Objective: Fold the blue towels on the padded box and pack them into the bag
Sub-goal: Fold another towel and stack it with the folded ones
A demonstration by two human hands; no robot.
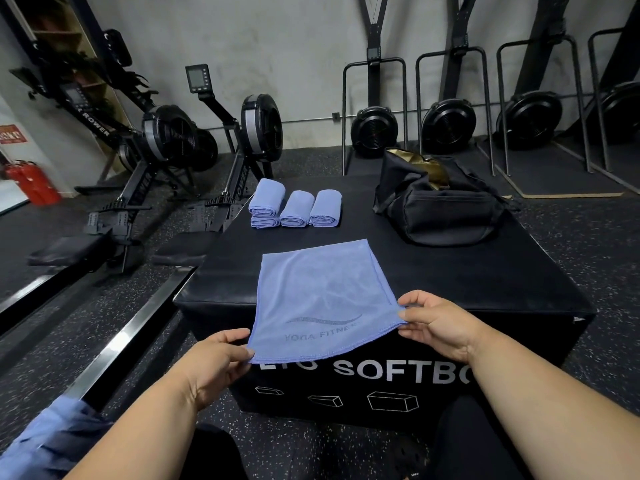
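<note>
Nearest the viewer, the left hand (221, 358) pinches the near left corner of a spread blue towel (318, 299), and the right hand (440, 323) pinches its near right corner. The towel lies flat at the near edge of the black padded box (485, 271), its hem overhanging the front. Farther back, near the far left corner, sit folded blue towels (294, 207), two stacked on the left. At the far right stands an open black bag (443, 209).

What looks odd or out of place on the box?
Little stands out. The left stack of folded towels is two high, the others single. The box has a small white scuff at its right corner.
</note>
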